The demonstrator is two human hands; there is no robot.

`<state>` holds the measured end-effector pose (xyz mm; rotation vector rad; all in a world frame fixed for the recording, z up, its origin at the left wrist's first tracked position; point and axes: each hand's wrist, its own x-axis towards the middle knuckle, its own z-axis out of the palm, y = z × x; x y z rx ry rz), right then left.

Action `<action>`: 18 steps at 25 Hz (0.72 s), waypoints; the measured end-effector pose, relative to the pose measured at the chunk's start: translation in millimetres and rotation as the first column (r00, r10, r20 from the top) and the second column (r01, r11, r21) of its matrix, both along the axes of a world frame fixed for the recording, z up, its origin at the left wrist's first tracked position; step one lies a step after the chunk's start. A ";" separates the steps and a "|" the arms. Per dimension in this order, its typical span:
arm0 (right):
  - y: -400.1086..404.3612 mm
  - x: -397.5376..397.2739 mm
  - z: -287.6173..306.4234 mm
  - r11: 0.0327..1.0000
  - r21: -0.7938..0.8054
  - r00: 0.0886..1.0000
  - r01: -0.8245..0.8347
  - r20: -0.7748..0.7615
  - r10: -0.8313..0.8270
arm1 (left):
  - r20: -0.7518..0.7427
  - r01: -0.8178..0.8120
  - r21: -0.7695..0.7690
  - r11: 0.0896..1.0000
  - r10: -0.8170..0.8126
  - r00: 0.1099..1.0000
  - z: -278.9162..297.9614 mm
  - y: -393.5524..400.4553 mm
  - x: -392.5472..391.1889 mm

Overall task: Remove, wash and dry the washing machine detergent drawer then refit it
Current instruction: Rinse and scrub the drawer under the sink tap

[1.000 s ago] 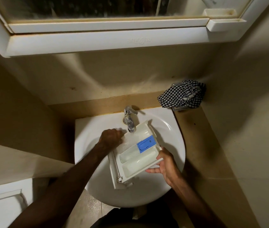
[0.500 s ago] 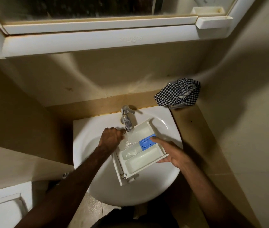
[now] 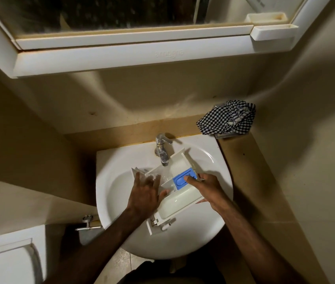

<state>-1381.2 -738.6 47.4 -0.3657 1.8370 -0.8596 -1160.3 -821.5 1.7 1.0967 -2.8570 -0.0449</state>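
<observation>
Detergent drawer (image 3: 180, 198): white plastic, lying slantwise in the basin, its long axis running from 7 o'clock to 1 o'clock, open side up; the far end sits under the tap spout.
Blue insert (image 3: 183, 179): rectangular blue piece in the drawer's middle compartment, near its 3 o'clock wall.
Water: a thin stream falls from the spout into the drawer's far compartment, with wet glints around the left fingers.
Left hand (image 3: 145, 194): at 9 o'clock of the drawer, palm down, fingers spread and straight, lying over the drawer's left wall and into the wet compartment; the thumb touches the near compartment's rim.
Right hand (image 3: 207, 187): at 3 o'clock of the drawer, gripping its right wall; the thumb presses on the blue insert, the fingers curl under the side.
Sink (image 3: 213, 160): round white basin holding the drawer, set against the back wall.
Tap (image 3: 162, 149): chrome, single lever, at 12 o'clock of the sink.
Worktop (image 3: 250, 171): tan surface wrapping the sink at 12 and 3 o'clock.
Checked cloth (image 3: 227, 119): black and white, bunched up at 1 o'clock of the sink, in the worktop's back corner, well apart from the drawer.
Mirror cabinet (image 3: 121, 54): white frame above, at 12 o'clock.
Valve (image 3: 87, 222): metal fitting on the wall at 8 o'clock, under the sink's edge.
</observation>
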 end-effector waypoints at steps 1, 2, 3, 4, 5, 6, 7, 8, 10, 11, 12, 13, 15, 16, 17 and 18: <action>2.4 -1.5 -0.9 1.000 -0.006 1.000 0.007 0.010 -0.007 | 0.047 0.034 -0.014 0.999 -0.033 0.998 -2.4 -5.4 -0.1; 3.9 -2.6 -1.6 1.000 -0.006 1.000 0.009 0.016 -0.009 | 0.076 0.074 -0.025 0.997 -0.072 0.994 -4.9 -7.8 0.1; 4.9 -3.5 -2.9 1.000 -0.001 1.000 0.009 0.018 -0.009 | 0.088 0.098 -0.019 0.995 -0.096 0.992 -7.1 -8.3 -0.1; 5.3 -3.5 -3.2 1.000 -0.001 1.000 0.007 0.018 -0.007 | 0.072 0.093 -0.012 0.996 -0.092 0.993 -7.8 -7.6 -0.5; 4.9 -3.0 -3.3 1.000 -0.004 1.000 0.003 0.014 -0.003 | 0.025 0.058 0.016 0.998 -0.059 0.998 -5.9 -6.5 -2.1; 5.3 -3.2 -3.8 1.000 -0.007 1.000 0.000 0.012 0.000 | -0.043 0.010 0.055 0.998 -0.008 0.999 -2.4 -4.0 -4.1; 6.5 -3.7 -4.3 1.000 -0.009 1.000 -0.005 0.007 0.005 | -0.110 -0.039 0.092 0.995 0.049 0.993 0.9 -0.6 -7.2; 8.0 -4.9 -4.4 1.000 -0.011 1.000 -0.008 0.002 0.008 | -0.151 -0.077 0.118 0.990 0.094 0.984 4.7 2.3 -11.1; 10.7 -7.2 -3.4 1.000 -0.014 1.000 -0.018 -0.004 0.018 | -0.153 -0.098 0.146 0.984 0.120 0.981 7.1 3.1 -17.9; 11.9 -7.4 -3.3 1.000 -0.012 1.000 -0.024 -0.007 0.024 | -0.136 -0.095 0.165 0.982 0.118 0.984 5.6 2.7 -21.2; 12.3 -7.2 -3.2 0.999 -0.009 0.999 -0.036 -0.013 0.036 | -0.103 -0.097 0.181 0.979 0.117 0.988 4.5 2.6 -23.6; 12.2 -6.7 -2.9 0.999 -0.010 0.999 -0.046 -0.018 0.046 | -0.064 -0.093 0.189 0.977 0.107 0.992 1.3 3.3 -24.2; 10.5 -3.2 0.6 0.999 -0.019 0.998 -0.049 -0.027 0.048 | 0.021 -0.113 0.216 0.970 0.111 0.994 -1.6 4.8 -23.1; 10.6 -1.6 1.3 0.998 -0.023 0.998 -0.050 -0.036 0.049 | 0.037 -0.136 0.240 0.961 0.131 0.991 -0.1 5.8 -23.2; 10.9 -0.5 1.9 0.998 -0.025 0.998 -0.051 -0.046 0.050 | 0.043 -0.163 0.260 0.952 0.157 0.987 2.9 6.2 -25.2; 11.2 -0.2 2.9 0.999 -0.027 0.998 -0.044 -0.047 0.043 | 0.059 -0.192 0.258 0.947 0.183 0.981 6.9 6.7 -28.7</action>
